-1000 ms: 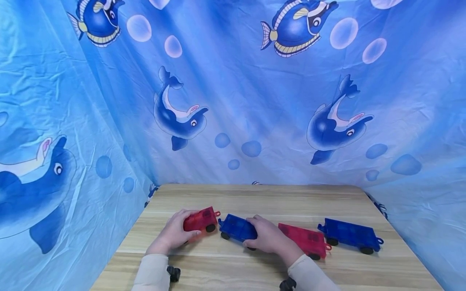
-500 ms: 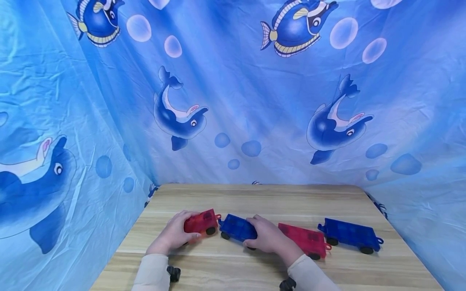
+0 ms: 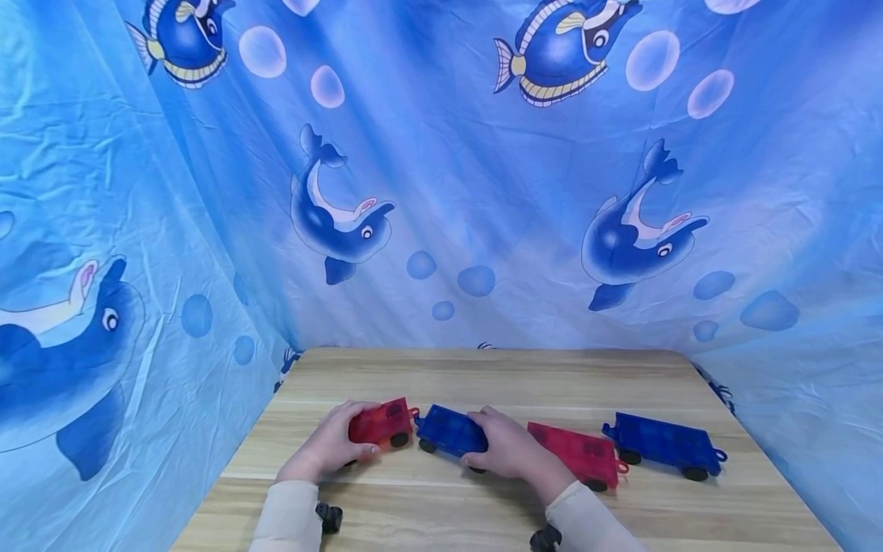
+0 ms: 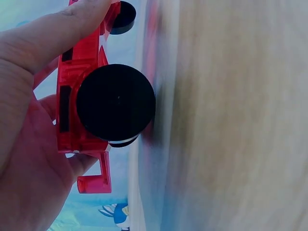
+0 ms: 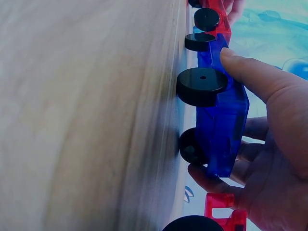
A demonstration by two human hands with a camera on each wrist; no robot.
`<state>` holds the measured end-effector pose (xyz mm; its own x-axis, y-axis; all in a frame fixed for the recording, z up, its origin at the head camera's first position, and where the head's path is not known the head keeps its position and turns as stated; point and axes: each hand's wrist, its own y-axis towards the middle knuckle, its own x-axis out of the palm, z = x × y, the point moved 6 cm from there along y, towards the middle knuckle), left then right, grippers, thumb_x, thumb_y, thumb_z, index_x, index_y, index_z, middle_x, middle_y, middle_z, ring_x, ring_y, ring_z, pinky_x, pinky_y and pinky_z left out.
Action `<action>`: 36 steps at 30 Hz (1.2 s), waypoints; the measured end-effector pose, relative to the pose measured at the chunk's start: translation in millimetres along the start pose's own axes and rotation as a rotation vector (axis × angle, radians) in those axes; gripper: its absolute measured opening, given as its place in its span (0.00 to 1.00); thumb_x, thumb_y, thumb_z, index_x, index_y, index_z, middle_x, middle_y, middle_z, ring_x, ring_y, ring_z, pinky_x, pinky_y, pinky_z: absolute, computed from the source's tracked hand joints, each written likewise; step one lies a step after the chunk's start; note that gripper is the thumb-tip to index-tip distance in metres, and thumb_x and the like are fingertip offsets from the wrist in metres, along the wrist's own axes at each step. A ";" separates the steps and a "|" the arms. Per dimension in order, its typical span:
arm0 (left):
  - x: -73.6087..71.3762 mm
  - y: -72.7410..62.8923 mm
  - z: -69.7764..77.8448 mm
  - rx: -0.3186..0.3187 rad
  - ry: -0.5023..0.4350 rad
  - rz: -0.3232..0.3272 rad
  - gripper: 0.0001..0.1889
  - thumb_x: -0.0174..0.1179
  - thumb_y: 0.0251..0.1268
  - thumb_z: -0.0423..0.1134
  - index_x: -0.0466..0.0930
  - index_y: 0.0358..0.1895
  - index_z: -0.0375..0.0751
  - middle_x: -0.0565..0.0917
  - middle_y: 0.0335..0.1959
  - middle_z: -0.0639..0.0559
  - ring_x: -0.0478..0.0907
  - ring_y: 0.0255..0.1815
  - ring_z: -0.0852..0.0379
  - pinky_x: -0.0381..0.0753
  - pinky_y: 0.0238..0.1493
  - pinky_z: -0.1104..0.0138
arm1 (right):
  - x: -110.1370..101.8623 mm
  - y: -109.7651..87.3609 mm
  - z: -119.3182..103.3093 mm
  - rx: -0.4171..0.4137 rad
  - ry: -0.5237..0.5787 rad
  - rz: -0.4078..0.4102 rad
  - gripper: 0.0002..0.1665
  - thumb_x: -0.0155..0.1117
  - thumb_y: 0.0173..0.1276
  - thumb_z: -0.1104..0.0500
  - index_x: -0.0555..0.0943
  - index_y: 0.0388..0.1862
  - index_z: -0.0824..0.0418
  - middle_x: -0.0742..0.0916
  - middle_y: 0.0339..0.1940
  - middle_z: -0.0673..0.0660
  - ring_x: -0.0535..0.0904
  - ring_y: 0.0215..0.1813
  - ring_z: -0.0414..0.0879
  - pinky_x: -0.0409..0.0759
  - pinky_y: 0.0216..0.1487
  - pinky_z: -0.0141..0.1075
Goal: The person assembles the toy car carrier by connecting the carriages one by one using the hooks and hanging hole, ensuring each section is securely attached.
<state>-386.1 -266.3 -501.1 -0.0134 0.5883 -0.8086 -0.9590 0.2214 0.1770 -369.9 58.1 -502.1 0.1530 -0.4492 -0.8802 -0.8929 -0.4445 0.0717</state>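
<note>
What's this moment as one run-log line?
left hand: holds red wagon | right hand: holds blue wagon | those two: end to end, linking unclear | second red wagon, second blue wagon: on table, unheld

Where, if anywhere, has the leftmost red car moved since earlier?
Yes: the red car shifted slightly down the head view, away from the tabletop's far edge.

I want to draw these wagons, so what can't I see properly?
Head view: the left hand hides one end of the left red wagon.
Head view: the right hand hides one end of the left blue wagon.
Head view: red ring and blue hook, too small to tell if joined.
Right wrist view: the bottom edge cuts off a black wheel.
</note>
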 end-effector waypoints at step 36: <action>-4.4 -1.1 -7.9 -0.007 0.019 -0.008 0.38 0.86 0.45 0.41 0.83 0.65 0.58 0.80 0.65 0.51 0.74 0.68 0.44 0.76 0.66 0.47 | -4.2 -2.0 6.3 -0.062 -0.031 0.032 0.51 0.80 0.59 0.35 0.76 0.75 0.57 0.81 0.56 0.52 0.77 0.55 0.47 0.83 0.58 0.49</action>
<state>-387.2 -275.3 -502.2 -0.0108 0.5720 -0.8202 -0.9610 0.2207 0.1665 -371.5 65.8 -501.5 0.1105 -0.4405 -0.8909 -0.8693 -0.4774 0.1282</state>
